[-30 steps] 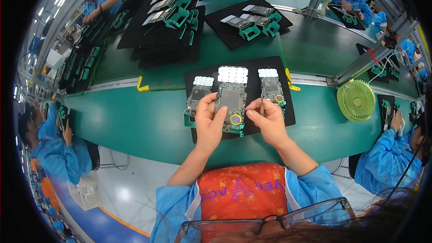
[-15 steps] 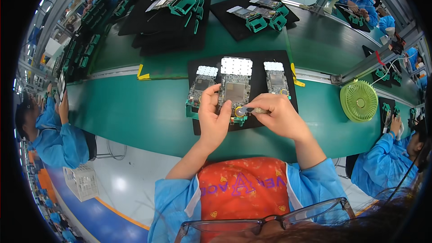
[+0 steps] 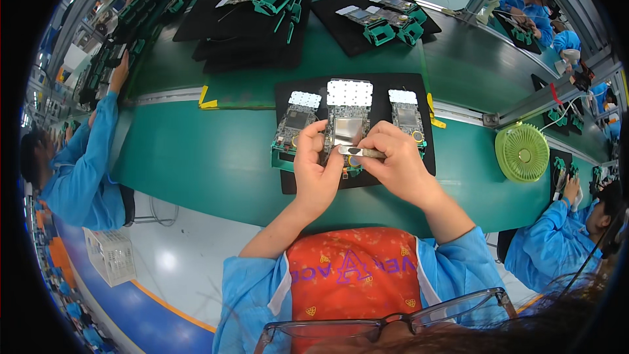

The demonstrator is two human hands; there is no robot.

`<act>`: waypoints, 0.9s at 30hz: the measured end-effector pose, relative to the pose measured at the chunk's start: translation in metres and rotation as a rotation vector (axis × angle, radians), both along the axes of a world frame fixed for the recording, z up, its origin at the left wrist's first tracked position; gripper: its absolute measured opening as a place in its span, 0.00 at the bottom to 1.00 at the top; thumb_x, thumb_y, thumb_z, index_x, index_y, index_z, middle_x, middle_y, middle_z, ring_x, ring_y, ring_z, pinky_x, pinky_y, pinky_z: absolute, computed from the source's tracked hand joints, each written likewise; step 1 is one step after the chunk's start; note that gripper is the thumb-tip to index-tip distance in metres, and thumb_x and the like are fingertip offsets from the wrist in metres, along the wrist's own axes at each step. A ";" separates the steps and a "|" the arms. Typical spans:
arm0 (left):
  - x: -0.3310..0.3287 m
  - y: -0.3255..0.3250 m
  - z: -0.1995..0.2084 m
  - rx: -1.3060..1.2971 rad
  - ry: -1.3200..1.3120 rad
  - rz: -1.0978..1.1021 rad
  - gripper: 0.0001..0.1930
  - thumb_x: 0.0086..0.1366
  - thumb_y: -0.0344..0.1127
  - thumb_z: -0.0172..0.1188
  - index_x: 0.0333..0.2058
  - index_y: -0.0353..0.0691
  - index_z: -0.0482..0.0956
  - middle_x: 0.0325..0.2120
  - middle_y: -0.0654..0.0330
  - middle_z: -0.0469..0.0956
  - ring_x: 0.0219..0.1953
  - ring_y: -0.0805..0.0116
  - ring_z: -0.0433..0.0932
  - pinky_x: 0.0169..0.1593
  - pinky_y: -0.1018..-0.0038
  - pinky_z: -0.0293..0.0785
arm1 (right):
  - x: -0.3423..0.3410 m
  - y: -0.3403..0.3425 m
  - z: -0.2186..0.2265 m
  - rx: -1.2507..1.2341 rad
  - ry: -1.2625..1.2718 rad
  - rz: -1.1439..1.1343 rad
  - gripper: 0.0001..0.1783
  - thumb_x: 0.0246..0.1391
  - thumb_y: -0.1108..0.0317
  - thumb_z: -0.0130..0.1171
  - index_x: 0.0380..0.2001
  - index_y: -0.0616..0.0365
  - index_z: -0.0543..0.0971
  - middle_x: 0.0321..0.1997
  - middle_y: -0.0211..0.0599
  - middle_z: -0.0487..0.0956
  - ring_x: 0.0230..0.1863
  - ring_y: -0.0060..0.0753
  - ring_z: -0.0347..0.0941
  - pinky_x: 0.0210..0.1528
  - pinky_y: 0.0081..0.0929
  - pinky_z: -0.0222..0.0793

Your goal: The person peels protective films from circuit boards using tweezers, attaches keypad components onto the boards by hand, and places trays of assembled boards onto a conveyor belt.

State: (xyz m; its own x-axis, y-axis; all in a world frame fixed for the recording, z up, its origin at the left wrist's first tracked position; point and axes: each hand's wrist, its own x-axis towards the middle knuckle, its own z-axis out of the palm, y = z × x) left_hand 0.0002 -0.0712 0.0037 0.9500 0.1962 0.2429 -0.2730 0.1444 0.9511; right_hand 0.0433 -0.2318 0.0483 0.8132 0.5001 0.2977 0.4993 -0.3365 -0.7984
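Observation:
A circuit board (image 3: pixel 347 130) with a white keypad sheet at its far end and a silver shield in its middle lies before me. My left hand (image 3: pixel 314 177) grips its left edge, thumb over the near part. Between the fingers of my right hand (image 3: pixel 403 162) is a short, tweezers-like metal tool (image 3: pixel 372 153). It lies level across the board, its tip beside my left thumb. A round yellow-ringed part is partly hidden under it. Similar boards, a left one (image 3: pixel 300 120) in a green frame and a right one (image 3: pixel 406 116), flank it on a black mat (image 3: pixel 383 95).
A green fan (image 3: pixel 522 152) stands at right on the green table (image 3: pixel 177 151). Beyond, stacked black trays (image 3: pixel 252 56) and another tray (image 3: pixel 337 33) carry boards in green frames. Yellow tape (image 3: pixel 208 101) marks the table. Co-workers in blue sit left (image 3: pixel 85 177) and right (image 3: pixel 550 246).
My right hand has raised the tool from the yellow-ringed part and turned it level, nearer my left thumb. The shield looks brighter. The left co-worker's arm reaches farther forward.

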 end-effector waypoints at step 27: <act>-0.002 0.000 -0.002 0.090 -0.098 0.012 0.27 0.58 0.13 0.53 0.55 0.36 0.59 0.49 0.52 0.71 0.46 0.73 0.73 0.41 0.81 0.74 | -0.001 0.009 -0.004 -0.009 -0.066 -0.064 0.08 0.44 0.75 0.65 0.30 0.64 0.78 0.30 0.39 0.73 0.27 0.40 0.74 0.28 0.31 0.70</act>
